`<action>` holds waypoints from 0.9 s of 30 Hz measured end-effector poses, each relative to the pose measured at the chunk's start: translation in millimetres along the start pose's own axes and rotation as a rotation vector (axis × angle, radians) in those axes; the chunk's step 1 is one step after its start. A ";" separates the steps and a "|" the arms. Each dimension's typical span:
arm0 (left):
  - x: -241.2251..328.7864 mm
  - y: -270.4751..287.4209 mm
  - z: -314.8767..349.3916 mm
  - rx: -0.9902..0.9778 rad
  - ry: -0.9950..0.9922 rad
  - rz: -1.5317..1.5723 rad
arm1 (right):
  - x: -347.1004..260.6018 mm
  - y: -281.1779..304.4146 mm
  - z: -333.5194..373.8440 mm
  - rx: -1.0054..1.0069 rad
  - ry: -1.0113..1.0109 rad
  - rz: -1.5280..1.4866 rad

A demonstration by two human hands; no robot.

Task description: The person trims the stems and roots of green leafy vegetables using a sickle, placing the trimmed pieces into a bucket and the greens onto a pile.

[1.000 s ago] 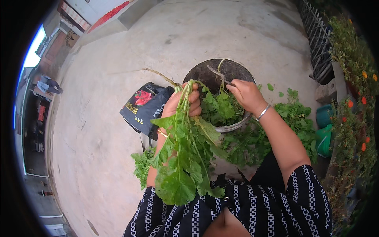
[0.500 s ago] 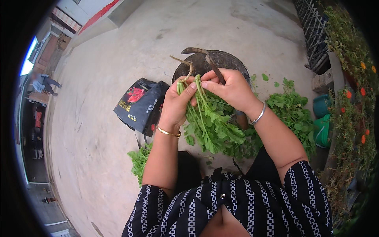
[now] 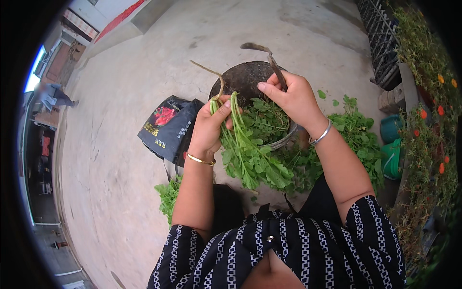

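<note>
My left hand [image 3: 208, 126] is closed around the stem ends of a bunch of leafy greens [image 3: 252, 164], whose leaves hang down to the right. A thin pale root sticks up from the bunch, above my fingers. A small sickle [image 3: 272, 60] with a dark, hooked blade is gripped in my right hand [image 3: 299, 99], blade pointing up and away. The two hands are apart. Behind and below them stands a round dark tub [image 3: 233, 79] with loose greenery [image 3: 265, 118] inside. Its near side is partly hidden by the bunch.
A black bag [image 3: 169, 126] with a red flower print lies left of the tub. Greens [image 3: 358, 137] are heaped at right, more [image 3: 167, 198] at lower left. A green bucket [image 3: 392, 161] stands beside flowering plants [image 3: 426, 159]. A person [image 3: 54, 98] is far left.
My right hand has drawn away from the bunch, up and to the right with the sickle. My left hand has shifted slightly left and down with the greens.
</note>
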State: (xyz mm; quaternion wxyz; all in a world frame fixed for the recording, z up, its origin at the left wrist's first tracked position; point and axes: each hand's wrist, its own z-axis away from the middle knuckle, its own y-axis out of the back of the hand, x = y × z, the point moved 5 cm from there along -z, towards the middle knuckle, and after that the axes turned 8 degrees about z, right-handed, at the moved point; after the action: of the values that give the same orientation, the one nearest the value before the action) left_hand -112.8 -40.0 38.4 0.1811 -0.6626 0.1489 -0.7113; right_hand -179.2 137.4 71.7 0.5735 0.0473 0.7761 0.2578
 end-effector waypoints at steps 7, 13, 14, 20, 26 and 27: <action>-11.6 9.0 1.0 -0.137 0.140 0.222 | 7.4 -5.6 -0.3 -0.017 0.068 0.046; -16.1 -2.8 -2.1 -0.108 0.138 0.166 | -3.3 -29.8 8.6 -0.161 0.054 -0.358; -16.6 -3.0 -2.0 -0.126 0.149 0.164 | -8.5 -27.8 10.4 -0.188 0.033 -0.337; -14.5 -4.9 -1.5 -0.144 0.149 0.141 | -5.2 -17.8 8.8 -0.150 -0.004 0.039; -9.5 -7.7 0.1 -0.015 0.099 0.015 | 4.9 -8.8 1.4 0.119 0.125 0.243; -10.0 -7.5 0.1 0.001 0.095 0.012 | 10.1 -7.0 -0.8 0.116 0.152 0.199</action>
State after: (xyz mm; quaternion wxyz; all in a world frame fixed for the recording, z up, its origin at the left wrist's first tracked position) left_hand -112.5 -28.7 32.9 0.1787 -0.6270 0.1610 -0.7410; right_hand -181.8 134.8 59.9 0.4812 0.1372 0.8223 0.2710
